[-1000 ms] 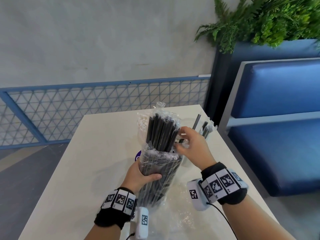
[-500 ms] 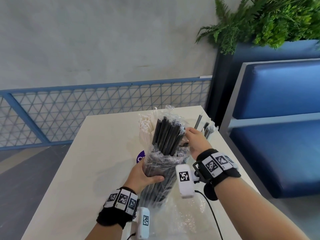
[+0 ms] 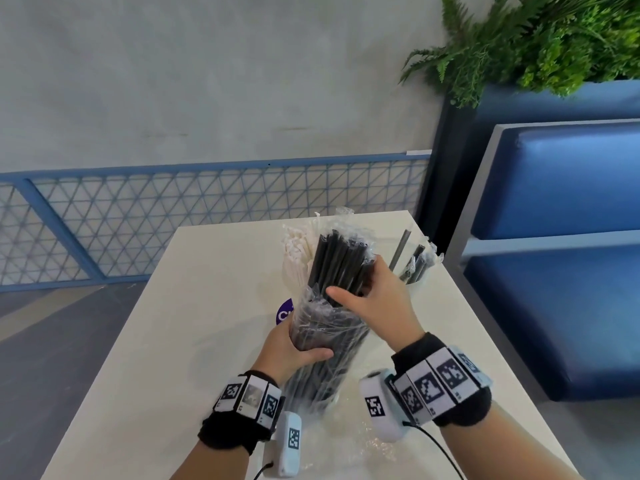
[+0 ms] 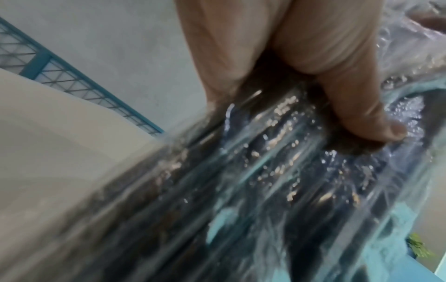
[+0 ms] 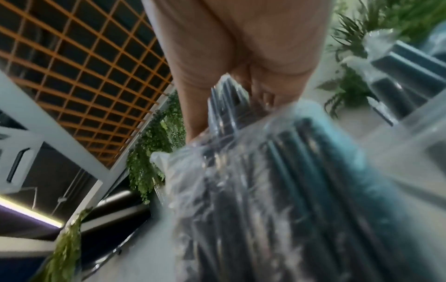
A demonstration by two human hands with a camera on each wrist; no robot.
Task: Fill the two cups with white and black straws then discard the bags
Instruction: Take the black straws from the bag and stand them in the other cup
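Observation:
A clear bag of black straws point(image 3: 332, 327) stands tilted over the table, and my left hand point(image 3: 298, 348) grips its lower middle. The left wrist view shows my thumb pressing the bag of black straws point(image 4: 265, 181). My right hand point(image 3: 367, 292) is at the bag's open top, fingers curled round some of the exposed black straws point(image 3: 336, 261), thumb sticking out in front. Behind the bag, white straws point(image 3: 294, 254) stand in a cup with a purple logo point(image 3: 284, 315). To the right, a second cup point(image 3: 419, 287) holds a few black straws point(image 3: 412, 265).
A crumpled empty clear bag point(image 3: 349, 445) lies on the white table point(image 3: 207, 306) near my wrists. A blue bench seat point(image 3: 561, 306) stands close on the right, with a planter of ferns point(image 3: 554, 39) behind it. A blue mesh railing runs beyond the table's far edge.
My right hand reached right toward the second cup, then came back onto the top of the black straw bundle. My left hand kept its grip on the bag.

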